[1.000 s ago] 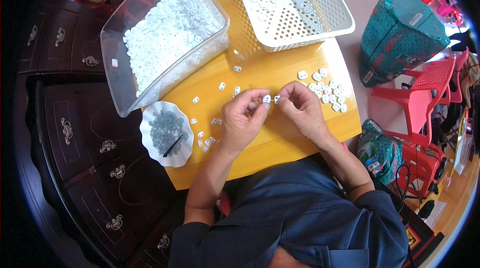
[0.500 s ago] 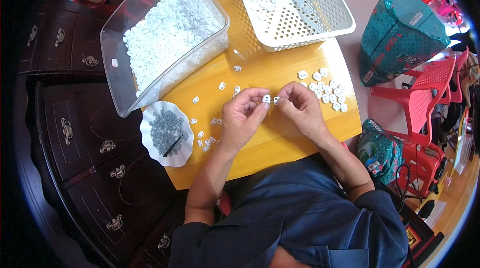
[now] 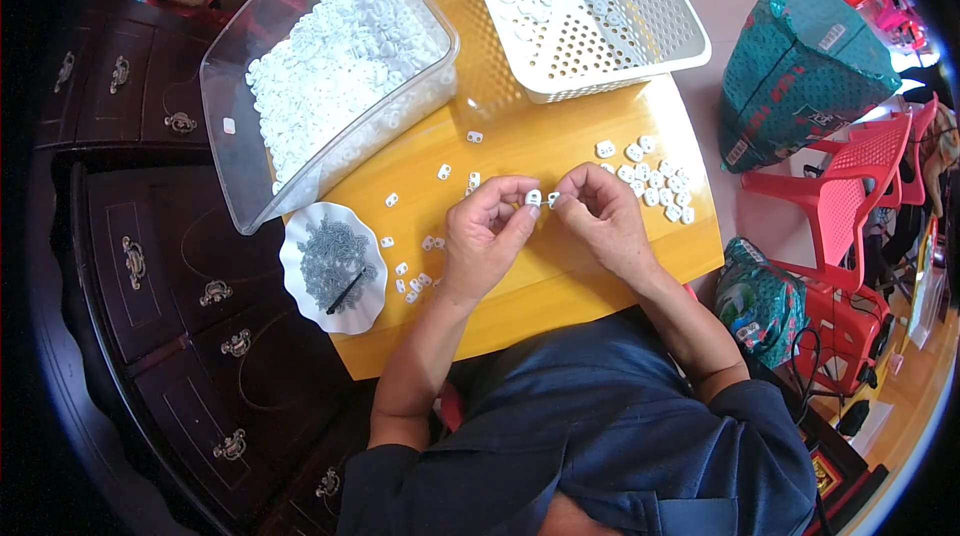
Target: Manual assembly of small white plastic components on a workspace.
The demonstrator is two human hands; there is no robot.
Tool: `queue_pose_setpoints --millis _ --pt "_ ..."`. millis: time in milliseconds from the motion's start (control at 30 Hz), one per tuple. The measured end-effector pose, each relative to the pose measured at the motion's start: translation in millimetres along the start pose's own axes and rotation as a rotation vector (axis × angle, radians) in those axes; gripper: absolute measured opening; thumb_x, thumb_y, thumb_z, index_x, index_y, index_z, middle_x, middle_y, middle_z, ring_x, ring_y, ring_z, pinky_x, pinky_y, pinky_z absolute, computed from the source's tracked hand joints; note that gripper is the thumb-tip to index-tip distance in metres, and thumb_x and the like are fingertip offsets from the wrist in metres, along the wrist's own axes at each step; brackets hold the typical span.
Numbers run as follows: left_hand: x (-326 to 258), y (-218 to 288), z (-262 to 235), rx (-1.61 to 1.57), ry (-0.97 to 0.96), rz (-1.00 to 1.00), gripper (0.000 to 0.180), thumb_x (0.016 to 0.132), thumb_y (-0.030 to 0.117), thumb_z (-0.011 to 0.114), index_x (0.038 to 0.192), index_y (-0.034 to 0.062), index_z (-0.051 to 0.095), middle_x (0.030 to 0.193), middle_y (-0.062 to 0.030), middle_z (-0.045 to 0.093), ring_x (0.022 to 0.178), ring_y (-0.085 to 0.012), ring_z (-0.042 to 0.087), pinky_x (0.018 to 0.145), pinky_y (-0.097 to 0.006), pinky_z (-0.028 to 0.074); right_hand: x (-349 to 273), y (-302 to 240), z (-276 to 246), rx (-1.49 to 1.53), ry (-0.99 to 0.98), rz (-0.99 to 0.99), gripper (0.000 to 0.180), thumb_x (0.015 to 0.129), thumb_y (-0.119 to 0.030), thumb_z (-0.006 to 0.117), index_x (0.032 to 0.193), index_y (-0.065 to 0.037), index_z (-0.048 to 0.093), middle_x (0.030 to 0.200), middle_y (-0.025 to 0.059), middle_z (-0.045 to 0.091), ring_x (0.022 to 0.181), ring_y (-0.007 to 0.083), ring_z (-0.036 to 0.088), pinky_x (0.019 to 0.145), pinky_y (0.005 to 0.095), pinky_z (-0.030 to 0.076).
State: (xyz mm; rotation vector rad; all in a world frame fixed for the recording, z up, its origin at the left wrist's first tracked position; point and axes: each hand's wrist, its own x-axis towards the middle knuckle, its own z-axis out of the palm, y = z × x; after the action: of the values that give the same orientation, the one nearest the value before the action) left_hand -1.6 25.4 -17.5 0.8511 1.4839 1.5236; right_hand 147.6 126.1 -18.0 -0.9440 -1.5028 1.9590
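Observation:
Over the middle of the wooden table, my left hand (image 3: pixel 486 234) pinches a small rounded white plastic piece (image 3: pixel 533 198) between thumb and fingertips. Facing it, my right hand (image 3: pixel 606 226) grips a smaller white plastic piece with a dark hole (image 3: pixel 553 199). The two pieces are held very close, end to end; whether they touch is too small to make out. Loose small white pieces with holes (image 3: pixel 444 172) are scattered left of my left hand. Beyond my right hand lies a group of rounded white pieces (image 3: pixel 653 179).
A clear plastic bin (image 3: pixel 452 64) heaped with white pieces stands far left, beside a white perforated basket (image 3: pixel 620 86). A scalloped white dish (image 3: pixel 372 312) holds small grey coil-like parts and a black stick. Right of the table are teal bags (image 3: pixel 800 66) and red chairs (image 3: pixel 835 191).

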Motion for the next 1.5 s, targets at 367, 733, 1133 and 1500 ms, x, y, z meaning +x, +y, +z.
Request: queue_pose_setpoints --millis 367,733,1133,1500 --pt "-0.2 -4.1 0.8 -0.014 0.000 0.002 0.024 0.091 -0.005 0.067 0.115 -0.0023 0.066 0.094 -0.0012 0.070 0.076 -0.0027 0.063 0.068 -0.019 0.052 0.5 -0.5 -0.8 0.024 -0.004 -0.004 0.005 0.095 -0.003 0.065 0.095 -0.002 0.060 0.083 -0.0063 0.056 0.073 -0.0005 0.051 0.062 0.0165 0.041" --pt "-0.4 -2.1 2.4 0.035 0.013 -0.031 0.023 0.089 -0.003 0.068 0.112 -0.0009 0.068 0.086 0.0003 0.070 0.072 -0.0018 0.062 0.066 -0.019 0.051 1.8 -0.4 -1.9 0.005 -0.004 0.000 0.005 0.095 -0.003 0.064 0.095 -0.003 0.060 0.083 -0.0062 0.056 0.072 -0.0005 0.051 0.061 0.0169 0.040" --pt "-0.3 -2.1 1.6 -0.019 0.011 0.000 0.022 0.091 -0.004 0.066 0.113 -0.0017 0.067 0.091 0.0006 0.070 0.074 -0.0014 0.061 0.065 -0.018 0.049 -1.1 0.4 -1.3 0.014 -0.081 0.038 0.009 0.098 -0.006 0.062 0.106 -0.002 0.062 0.093 -0.0047 0.060 0.085 0.0023 0.054 0.076 0.0183 0.044" --pt "-1.1 0.2 0.9 -0.023 -0.003 -0.006 0.021 0.093 -0.004 0.066 0.114 -0.0019 0.066 0.094 0.0000 0.070 0.076 -0.0017 0.062 0.067 -0.018 0.050 -3.6 -7.9 2.9 -0.178 -0.053 0.004 0.007 0.098 -0.006 0.063 0.103 -0.002 0.063 0.089 -0.0043 0.062 0.079 0.0008 0.056 0.069 0.0173 0.044"
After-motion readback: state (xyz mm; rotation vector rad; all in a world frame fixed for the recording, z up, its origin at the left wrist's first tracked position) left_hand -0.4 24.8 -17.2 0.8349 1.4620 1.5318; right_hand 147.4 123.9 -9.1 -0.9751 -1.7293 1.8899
